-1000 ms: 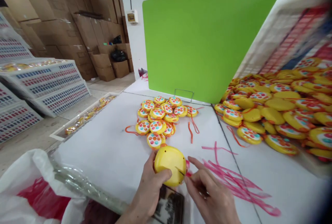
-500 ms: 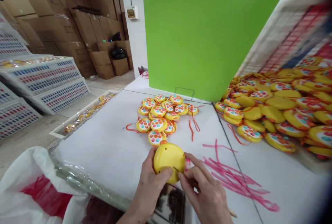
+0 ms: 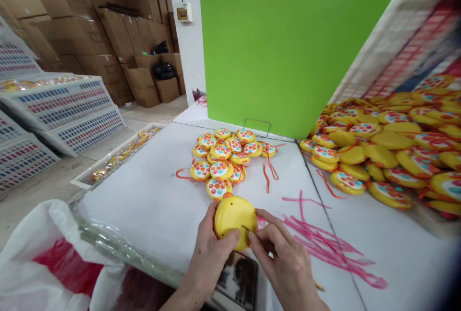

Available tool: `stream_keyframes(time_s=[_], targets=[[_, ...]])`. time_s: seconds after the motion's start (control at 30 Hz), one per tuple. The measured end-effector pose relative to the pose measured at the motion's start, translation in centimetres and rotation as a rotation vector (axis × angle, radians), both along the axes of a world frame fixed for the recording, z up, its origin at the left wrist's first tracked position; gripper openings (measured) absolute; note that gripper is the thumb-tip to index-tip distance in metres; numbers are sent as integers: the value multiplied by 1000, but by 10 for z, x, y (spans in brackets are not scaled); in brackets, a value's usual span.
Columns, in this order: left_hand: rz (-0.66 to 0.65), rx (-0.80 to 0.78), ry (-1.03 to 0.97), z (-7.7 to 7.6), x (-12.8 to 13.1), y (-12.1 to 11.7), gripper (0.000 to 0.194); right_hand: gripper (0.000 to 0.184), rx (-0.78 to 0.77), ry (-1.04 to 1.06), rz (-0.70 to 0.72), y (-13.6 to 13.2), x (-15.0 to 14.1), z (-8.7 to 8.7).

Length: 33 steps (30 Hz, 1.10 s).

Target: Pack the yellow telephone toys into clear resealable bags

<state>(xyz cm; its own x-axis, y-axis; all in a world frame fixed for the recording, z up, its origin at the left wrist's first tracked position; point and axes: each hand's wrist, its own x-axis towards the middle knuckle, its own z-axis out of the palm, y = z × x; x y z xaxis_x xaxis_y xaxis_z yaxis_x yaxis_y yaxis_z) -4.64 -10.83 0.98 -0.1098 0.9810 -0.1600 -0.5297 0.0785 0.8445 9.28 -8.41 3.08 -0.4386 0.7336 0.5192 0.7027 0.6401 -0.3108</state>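
Note:
My left hand [image 3: 211,253] grips a round yellow toy [image 3: 233,217], plain back side up, just above the white table [image 3: 151,205]. My right hand [image 3: 284,265] pinches a thin stick-like tool [image 3: 252,234] whose tip touches the toy's right edge. A pink string [image 3: 260,223] pokes out beside the toy there. Just beyond lies a small pile of the same yellow toys [image 3: 225,155], faces with coloured dots up, with orange strings attached.
Loose pink strings [image 3: 324,246] lie on the table at the right. A large heap of yellow toys [image 3: 389,152] fills the right side. A green board [image 3: 281,47] stands behind. A plastic bag [image 3: 54,263] sits at lower left; crates [image 3: 61,109] and cardboard boxes [image 3: 108,28] stand at left.
The toy and both hands shifted slightly up and left in view. My right hand's tool tip stays at the toy's right edge.

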Motion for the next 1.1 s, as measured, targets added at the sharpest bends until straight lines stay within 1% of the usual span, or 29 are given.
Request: stream_keyframes(time_s=[0.17, 0.27, 0.4, 0.5, 0.6, 0.7, 0.83, 0.97, 1.1], targets=[[-14, 17, -1, -2, -2, -1, 33, 17, 7, -12, -11, 3, 0, 3], [-19, 12, -10, -1, -2, -3, 37, 14, -21, 16, 1, 1, 1, 5], [-11, 18, 17, 2, -1, -2, 38, 19, -10, 29, -7, -2, 3, 2], [-7, 17, 31, 2, -2, -2, 38, 17, -1, 7, -1, -1, 3, 0], [-18, 6, 30, -1, -2, -2, 36, 16, -23, -11, 12, 0, 4, 1], [-25, 6, 18, -1, -1, -3, 36, 16, -42, -7, 6, -1, 4, 3], [-14, 19, 11, 1, 0, -3, 38, 19, -21, -3, -11, -5, 4, 2], [0, 14, 54, 1, -1, -3, 36, 15, -32, -28, 2, -5, 3, 1], [26, 16, 104, 1, -1, -3, 37, 19, -43, -6, -10, -5, 2, 2]])
